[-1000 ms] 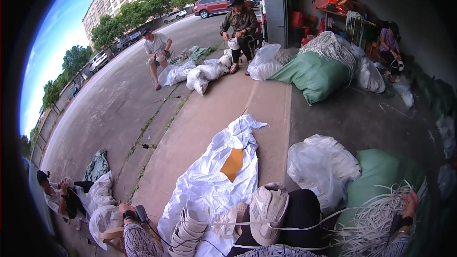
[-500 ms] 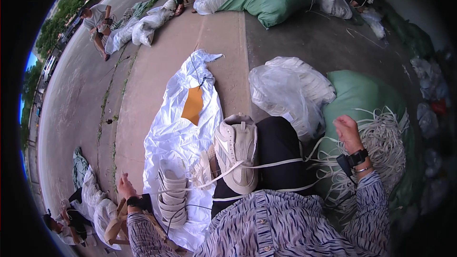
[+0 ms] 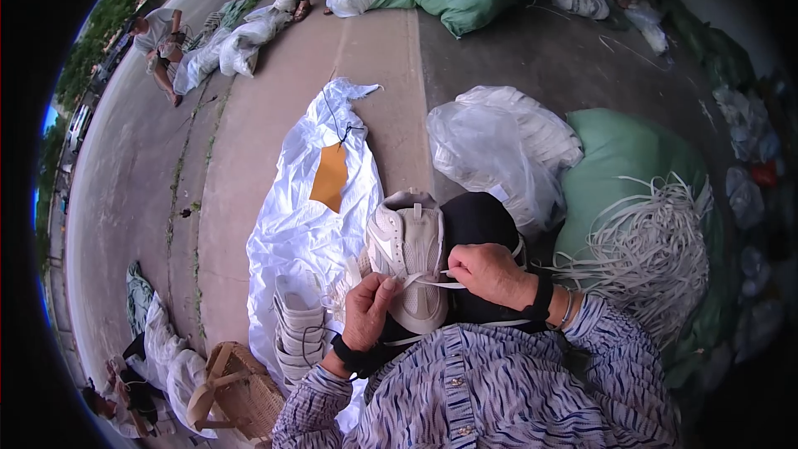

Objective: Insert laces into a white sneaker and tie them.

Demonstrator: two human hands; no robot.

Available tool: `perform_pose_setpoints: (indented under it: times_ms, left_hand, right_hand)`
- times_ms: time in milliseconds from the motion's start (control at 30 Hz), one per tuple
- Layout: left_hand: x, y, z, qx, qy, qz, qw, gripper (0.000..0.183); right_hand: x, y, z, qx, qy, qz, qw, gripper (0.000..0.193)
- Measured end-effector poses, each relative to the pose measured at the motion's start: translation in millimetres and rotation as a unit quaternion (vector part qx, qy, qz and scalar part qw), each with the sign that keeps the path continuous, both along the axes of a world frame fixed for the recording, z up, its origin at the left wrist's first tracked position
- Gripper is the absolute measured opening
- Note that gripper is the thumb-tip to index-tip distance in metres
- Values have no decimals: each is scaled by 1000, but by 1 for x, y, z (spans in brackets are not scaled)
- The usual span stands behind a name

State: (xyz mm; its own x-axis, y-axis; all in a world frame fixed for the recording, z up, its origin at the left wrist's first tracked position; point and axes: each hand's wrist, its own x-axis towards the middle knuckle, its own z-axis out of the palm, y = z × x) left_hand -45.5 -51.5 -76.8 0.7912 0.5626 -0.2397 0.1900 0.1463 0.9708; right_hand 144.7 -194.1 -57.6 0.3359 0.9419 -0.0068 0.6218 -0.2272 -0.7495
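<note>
A beige sneaker (image 3: 405, 241) rests on my lap, its toe toward me. A flat white shoelace (image 3: 432, 283) crosses over its front. At the shoe's left side, my left hand (image 3: 368, 309) is closed, pinching the lace between thumb and finger. My right hand (image 3: 492, 276) pinches another stretch of the same lace just right of the shoe, above my dark trouser leg (image 3: 482, 223). Left of my lap, several nested pale shoe pieces (image 3: 298, 328) stand stacked on a white sheet (image 3: 287, 220).
A green sack (image 3: 636, 154) at my right bears a heap of loose laces (image 3: 657, 249). Beyond my knee lies a clear plastic bag (image 3: 507, 150) of pale pieces. An orange-brown piece (image 3: 330, 179) lies on the sheet. A woven basket (image 3: 245, 395) sits at lower left; other people work farther off.
Both hands have come inward from wide apart to the shoe. The lace, earlier stretched out to both sides, is now pinched close over it. The view has shifted slightly.
</note>
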Motion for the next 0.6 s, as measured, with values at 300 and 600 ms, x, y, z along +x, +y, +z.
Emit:
perform_pose_setpoints:
  times_ms: [300,600]
  left_hand:
    - [-6,3,-6,80,-6,23,997,21]
    - [0,16,-5,-14,30,-39,999,19]
  right_hand:
    - [-4,7,-7,-11,-79,-22,997,12]
    - [-2,12,-10,20,-56,17,998,10]
